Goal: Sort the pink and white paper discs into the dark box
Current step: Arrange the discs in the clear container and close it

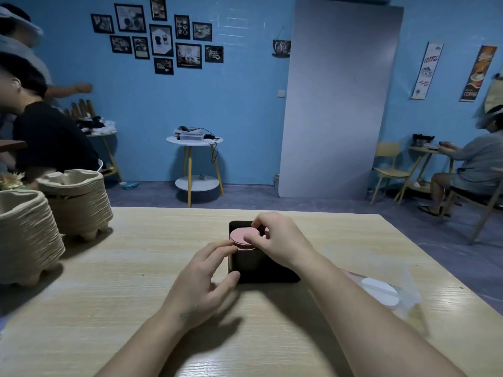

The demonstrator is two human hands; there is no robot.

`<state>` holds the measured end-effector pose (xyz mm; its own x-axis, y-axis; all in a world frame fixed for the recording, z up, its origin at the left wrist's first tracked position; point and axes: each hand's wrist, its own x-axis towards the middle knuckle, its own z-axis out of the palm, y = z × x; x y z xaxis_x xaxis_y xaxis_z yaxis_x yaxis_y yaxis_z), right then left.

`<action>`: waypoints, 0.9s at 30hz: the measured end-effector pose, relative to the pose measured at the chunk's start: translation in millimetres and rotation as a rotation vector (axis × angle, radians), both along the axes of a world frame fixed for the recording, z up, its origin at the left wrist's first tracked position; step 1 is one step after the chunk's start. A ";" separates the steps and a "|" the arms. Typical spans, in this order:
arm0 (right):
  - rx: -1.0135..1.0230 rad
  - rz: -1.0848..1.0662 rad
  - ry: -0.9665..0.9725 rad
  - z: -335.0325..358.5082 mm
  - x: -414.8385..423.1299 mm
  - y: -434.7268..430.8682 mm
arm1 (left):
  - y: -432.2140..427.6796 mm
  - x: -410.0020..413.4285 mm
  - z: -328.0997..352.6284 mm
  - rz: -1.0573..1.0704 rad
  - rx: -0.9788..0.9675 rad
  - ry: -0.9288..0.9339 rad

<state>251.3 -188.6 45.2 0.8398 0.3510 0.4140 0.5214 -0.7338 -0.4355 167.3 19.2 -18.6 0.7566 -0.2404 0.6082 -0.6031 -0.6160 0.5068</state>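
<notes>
A dark box [261,276] sits in the middle of the wooden table [136,295]. A stack of pink paper discs [241,236] stands in its left part, rising above the rim. My right hand [275,240] pinches the stack's right edge with thumb and fingers. My left hand [206,273] touches the stack's left edge with a fingertip, while its thumb rests against the box's front left corner. White discs [381,291] lie to the right in a clear plastic bag [408,297], partly hidden by my right forearm.
Two tall stacks of moulded pulp trays [76,202] [24,235] stand at the table's left edge. Beyond the table are a small round white side table [194,140], yellow chairs [389,170] and seated people at left and right.
</notes>
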 end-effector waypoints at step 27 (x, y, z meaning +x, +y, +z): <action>-0.262 -0.111 0.304 0.1 -42.3 -199.5 | -161.3 14.8 2.4 -0.240 0.187 0.094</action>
<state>209.0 -388.2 45.2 0.9489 0.3116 0.0498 0.3089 -0.8849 -0.3487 182.1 -142.1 -16.2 0.7154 -0.5198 0.4669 -0.6984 -0.5499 0.4580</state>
